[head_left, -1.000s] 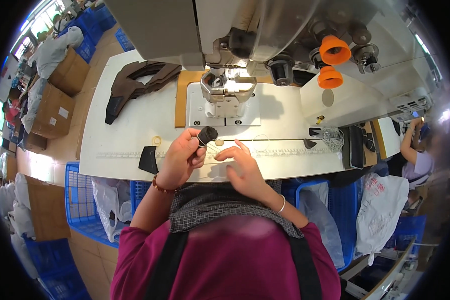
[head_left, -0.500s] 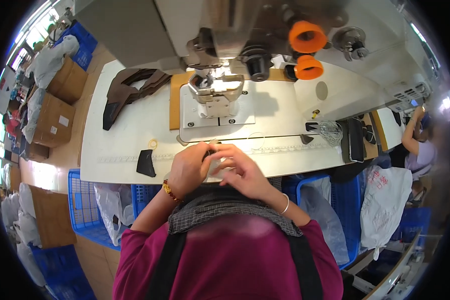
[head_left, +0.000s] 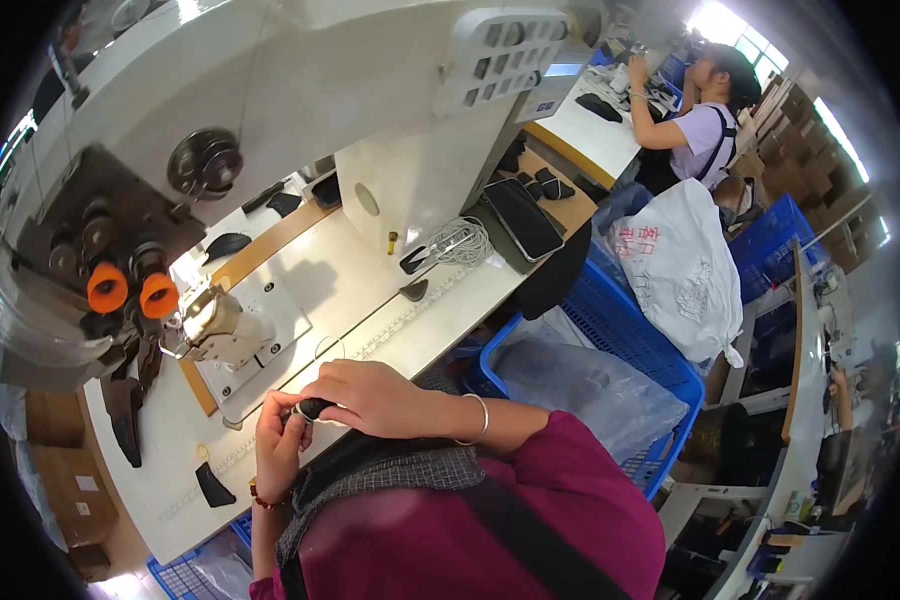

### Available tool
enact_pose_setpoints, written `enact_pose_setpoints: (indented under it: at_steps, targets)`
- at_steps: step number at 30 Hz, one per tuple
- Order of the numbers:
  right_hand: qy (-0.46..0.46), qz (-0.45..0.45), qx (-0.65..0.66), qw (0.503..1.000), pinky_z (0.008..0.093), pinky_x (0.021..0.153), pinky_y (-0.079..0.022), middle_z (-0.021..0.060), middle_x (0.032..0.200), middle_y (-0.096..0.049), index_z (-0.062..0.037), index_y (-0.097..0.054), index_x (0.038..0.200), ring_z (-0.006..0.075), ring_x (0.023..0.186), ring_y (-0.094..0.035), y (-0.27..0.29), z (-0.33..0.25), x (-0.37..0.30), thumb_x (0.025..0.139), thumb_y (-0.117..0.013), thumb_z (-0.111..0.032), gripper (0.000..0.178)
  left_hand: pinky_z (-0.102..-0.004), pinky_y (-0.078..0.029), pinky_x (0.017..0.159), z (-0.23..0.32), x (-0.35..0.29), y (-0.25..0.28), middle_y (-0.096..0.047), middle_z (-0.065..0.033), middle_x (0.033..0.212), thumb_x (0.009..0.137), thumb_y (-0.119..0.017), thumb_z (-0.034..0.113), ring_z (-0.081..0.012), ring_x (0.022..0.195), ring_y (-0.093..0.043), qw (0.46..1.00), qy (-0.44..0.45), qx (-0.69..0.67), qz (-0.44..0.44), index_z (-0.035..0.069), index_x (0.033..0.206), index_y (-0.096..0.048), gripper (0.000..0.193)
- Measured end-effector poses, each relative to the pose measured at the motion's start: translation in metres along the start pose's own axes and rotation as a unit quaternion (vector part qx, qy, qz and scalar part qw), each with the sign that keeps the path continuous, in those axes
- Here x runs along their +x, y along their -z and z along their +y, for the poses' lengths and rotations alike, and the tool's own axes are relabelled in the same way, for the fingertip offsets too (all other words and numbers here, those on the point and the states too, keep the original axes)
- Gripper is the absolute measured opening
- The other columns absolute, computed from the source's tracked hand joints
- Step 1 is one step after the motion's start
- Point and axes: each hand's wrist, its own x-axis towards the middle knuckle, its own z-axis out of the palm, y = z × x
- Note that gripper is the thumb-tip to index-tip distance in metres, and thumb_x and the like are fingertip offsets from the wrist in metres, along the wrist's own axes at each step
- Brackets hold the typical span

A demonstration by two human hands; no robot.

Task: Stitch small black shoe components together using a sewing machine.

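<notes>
Both grips closed round small dark rounded piece (head_left: pixel 313 408); left hand (head_left: pixel 278 447), right hand (head_left: pixel 365 396); white worktable (head_left: pixel 390 300).

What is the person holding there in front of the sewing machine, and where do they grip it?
A small dark piece, pinched between both hands: the left hand grips its left end and the right hand covers its right end. What kind of piece it is cannot be told.

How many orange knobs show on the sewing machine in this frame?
2. Both orange knobs sit side by side on the sewing machine head at the picture's left: one further left, the other beside it, above the needle area. More may be hidden behind the head.
</notes>
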Motion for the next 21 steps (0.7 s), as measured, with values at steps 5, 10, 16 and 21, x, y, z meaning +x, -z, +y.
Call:
enact_pose_setpoints:
  at_steps: [5, 10, 16, 21]
  targets:
    - [-0.060, 0.022, -0.046, 0.997, 0.0406, 0.075, -0.049, 0.0096, 0.093, -0.058, -0.0061, -0.062, 0.099, 0.0302, 0.087, -0.059, 0.034, 0.024, -0.021, 0.080, -0.068, -0.009, 0.020, -0.0192, -0.042, 0.059, -0.002, 0.013, -0.024, -0.060, -0.0055, 0.091, 0.097, -0.051, 0.001, -0.0068, 0.067, -0.052, 1.000, 0.009, 0.006, -0.030, 0.003, 0.112, -0.048, 0.016]
    - [-0.229, 0.319, -0.148, 0.908, 0.0296, 0.073, -0.050, 0.0069, 0.087, -0.061, -0.0039, -0.066, 0.100, 0.0175, 0.082, -0.061, 0.155, 0.110, -0.056, 0.080, -0.067, -0.002, 0.020, -0.0197, -0.048, 0.067, -0.001, 0.008, -0.010, -0.063, -0.0036, 0.095, 0.097, -0.056, 0.007, -0.0075, 0.080, -0.059, 0.990, 0.005, 0.124, 0.059, 0.003, 0.115, -0.054, 0.019]
    - [-0.382, 0.406, -0.252, 0.791, 0.0337, 0.070, -0.052, 0.0099, 0.080, -0.069, -0.0043, -0.068, 0.095, 0.0232, 0.074, -0.067, 0.277, 0.229, -0.145, 0.078, -0.075, -0.015, 0.021, -0.0193, -0.047, 0.067, -0.010, 0.000, 0.004, -0.064, -0.0022, 0.092, 0.096, -0.058, 0.007, -0.0063, 0.078, -0.059, 0.987, 0.039, 0.141, 0.061, 0.002, 0.106, -0.060, 0.011]
    - [-0.441, 0.322, -0.277, 0.791, 0.0379, 0.073, -0.052, 0.0091, 0.083, -0.070, -0.0075, -0.069, 0.096, 0.0268, 0.080, -0.068, 0.274, 0.238, -0.130, 0.078, -0.075, -0.025, 0.026, -0.0188, -0.046, 0.065, -0.015, -0.007, 0.009, -0.064, -0.0021, 0.090, 0.095, -0.059, 0.004, -0.0059, 0.076, -0.058, 0.987, 0.048, 0.133, 0.076, 0.000, 0.104, -0.061, 0.010]
